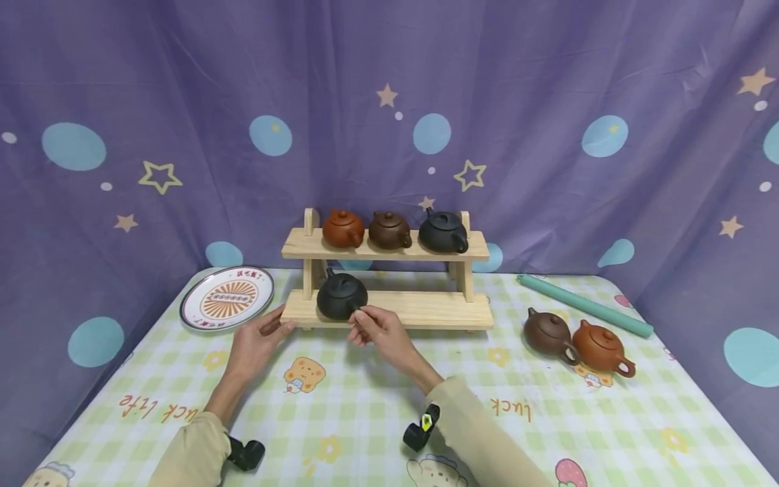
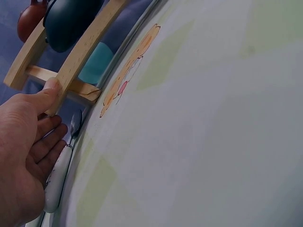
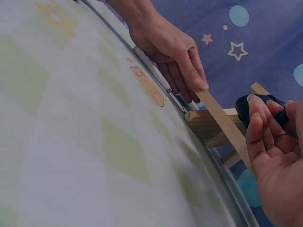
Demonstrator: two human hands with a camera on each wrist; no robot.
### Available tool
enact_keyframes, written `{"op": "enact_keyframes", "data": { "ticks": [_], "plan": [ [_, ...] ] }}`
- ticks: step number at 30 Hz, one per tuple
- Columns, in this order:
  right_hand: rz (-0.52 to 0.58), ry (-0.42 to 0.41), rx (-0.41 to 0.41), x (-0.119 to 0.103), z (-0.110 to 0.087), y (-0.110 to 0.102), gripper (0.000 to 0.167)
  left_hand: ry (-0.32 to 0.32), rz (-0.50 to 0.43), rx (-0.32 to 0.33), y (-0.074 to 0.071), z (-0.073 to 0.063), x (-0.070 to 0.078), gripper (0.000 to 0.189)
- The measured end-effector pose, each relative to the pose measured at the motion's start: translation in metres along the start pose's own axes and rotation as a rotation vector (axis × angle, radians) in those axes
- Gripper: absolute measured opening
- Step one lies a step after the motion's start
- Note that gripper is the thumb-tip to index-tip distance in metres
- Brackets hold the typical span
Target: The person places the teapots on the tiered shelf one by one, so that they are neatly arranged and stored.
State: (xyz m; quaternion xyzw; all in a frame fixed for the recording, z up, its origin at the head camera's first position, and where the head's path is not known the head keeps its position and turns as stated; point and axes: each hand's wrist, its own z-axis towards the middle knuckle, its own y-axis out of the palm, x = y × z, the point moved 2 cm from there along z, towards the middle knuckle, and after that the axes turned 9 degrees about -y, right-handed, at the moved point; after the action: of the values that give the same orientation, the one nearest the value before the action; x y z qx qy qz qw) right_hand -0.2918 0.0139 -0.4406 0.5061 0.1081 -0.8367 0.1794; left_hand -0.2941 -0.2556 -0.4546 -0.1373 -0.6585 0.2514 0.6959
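Note:
A two-tier wooden shelf (image 1: 426, 310) stands on the table. On the left part of its lower board is a black teapot (image 1: 342, 295). My right hand (image 1: 386, 336) pinches that teapot's handle at its front right; in the right wrist view the teapot (image 3: 243, 111) is partly hidden behind the fingers. My left hand (image 1: 254, 343) holds the left end of the lower board, and in the left wrist view its thumb (image 2: 51, 87) lies on the board with the other fingers below. Along the upper board sit an orange-brown teapot (image 1: 343, 229), a dark brown teapot (image 1: 389, 230) and another black teapot (image 1: 443, 232).
To the left lies a patterned white plate (image 1: 263, 312), close to my left hand. At the right, a second dark brown teapot (image 1: 547, 334) and a second orange-brown teapot (image 1: 601, 348) stand side by side. Behind them lies a green rod (image 1: 584, 306). A purple curtain (image 1: 365, 61) hangs behind the table.

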Motion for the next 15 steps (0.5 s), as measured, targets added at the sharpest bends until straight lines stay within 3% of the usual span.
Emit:
{"op": "enact_keyframes", "data": {
  "ticks": [15],
  "plan": [
    [0.029, 0.055, 0.024, 0.0032, -0.0021, 0.0085, 0.03, -0.017, 0.0, -0.004, 0.0, -0.0001, -0.0003, 0.063]
  ]
}}
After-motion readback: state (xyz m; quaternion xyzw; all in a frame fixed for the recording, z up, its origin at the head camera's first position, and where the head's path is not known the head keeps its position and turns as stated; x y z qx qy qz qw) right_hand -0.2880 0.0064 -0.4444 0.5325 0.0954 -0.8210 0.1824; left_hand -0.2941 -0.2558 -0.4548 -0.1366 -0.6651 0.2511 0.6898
